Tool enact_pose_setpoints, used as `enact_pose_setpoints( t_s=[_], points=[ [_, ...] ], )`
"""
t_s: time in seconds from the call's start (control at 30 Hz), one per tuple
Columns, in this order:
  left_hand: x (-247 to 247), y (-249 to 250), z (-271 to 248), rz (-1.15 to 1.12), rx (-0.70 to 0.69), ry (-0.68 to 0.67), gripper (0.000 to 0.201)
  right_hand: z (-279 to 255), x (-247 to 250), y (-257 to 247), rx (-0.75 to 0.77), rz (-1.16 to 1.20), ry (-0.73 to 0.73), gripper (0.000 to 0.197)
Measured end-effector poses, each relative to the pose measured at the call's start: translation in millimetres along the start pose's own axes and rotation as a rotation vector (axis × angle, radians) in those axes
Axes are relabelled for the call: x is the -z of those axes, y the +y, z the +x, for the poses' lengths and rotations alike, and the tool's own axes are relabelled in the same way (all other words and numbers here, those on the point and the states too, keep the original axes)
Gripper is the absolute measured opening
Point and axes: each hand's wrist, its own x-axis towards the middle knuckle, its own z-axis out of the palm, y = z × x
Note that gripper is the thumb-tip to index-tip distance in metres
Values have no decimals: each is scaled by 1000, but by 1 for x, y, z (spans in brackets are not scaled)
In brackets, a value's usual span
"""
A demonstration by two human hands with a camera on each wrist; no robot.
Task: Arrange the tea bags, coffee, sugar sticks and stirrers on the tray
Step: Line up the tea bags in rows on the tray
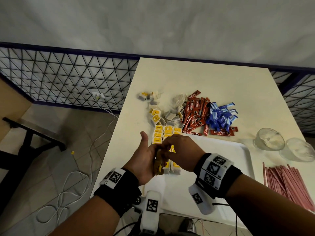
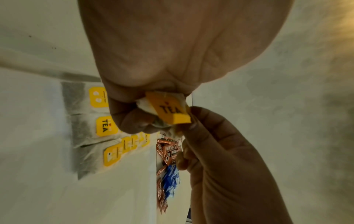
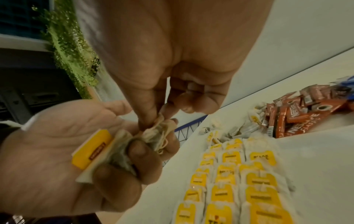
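Both hands meet over the left part of the white tray (image 1: 245,147). My left hand (image 1: 153,151) cups a tea bag (image 1: 159,166) with a yellow tag (image 2: 168,109), fingers curled round it. My right hand (image 1: 166,145) pinches the bag's bunched string and paper (image 3: 155,128) between thumb and forefinger. Rows of yellow-tagged tea bags (image 1: 164,132) lie flat under the hands (image 3: 229,181). Beyond them are loose tea bags (image 1: 170,114), red coffee sticks (image 1: 194,114) and blue sugar sticks (image 1: 221,116). Pink stirrers (image 1: 289,181) lie right of the tray.
Two empty glass cups (image 1: 269,138) (image 1: 300,149) stand at the table's right edge. The table's left edge (image 1: 115,133) drops to a tiled floor with white cables (image 1: 71,184). A wire-mesh fence (image 1: 68,79) runs behind the table.
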Motion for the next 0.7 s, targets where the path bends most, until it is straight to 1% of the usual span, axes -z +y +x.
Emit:
enact_pose_setpoints(
  t_s=[0.07,0.13,0.23,0.33,0.4,0.43,0.47,0.5,0.53,0.57,0.6,0.63,0.7],
  points=[
    [-3,-2,2,-3,24,32,86,-3,4,0,-21,64,3,7],
    [-6,-6,5,8,53,96,81,-6,9,-1,-36,137,-2,11],
    [-7,-13,7,22,92,233,72,-7,17,0,-30,178,-10,14],
    [-5,-14,9,-1,77,325,63,-8,25,-1,-31,209,-13,18],
    [1,-9,7,71,-21,433,56,-8,30,-1,-26,226,4,17],
    [8,-7,7,167,-139,480,52,-8,32,0,-22,218,11,17],
    [14,-3,6,292,-293,490,47,-9,34,0,-20,196,13,17],
    [18,0,4,445,-452,435,36,-9,35,0,-17,166,8,16],
    [17,5,0,586,-552,335,22,-9,35,-1,-12,141,3,15],
    [16,6,0,743,-602,235,19,-9,35,-1,-6,126,2,14],
    [14,5,-1,881,-605,168,21,-10,34,-2,-3,130,7,15],
    [12,3,1,982,-604,138,16,-10,33,-3,-5,144,14,16],
    [11,-2,6,1013,-603,127,7,-11,30,-1,-16,154,33,19]
  ],
)
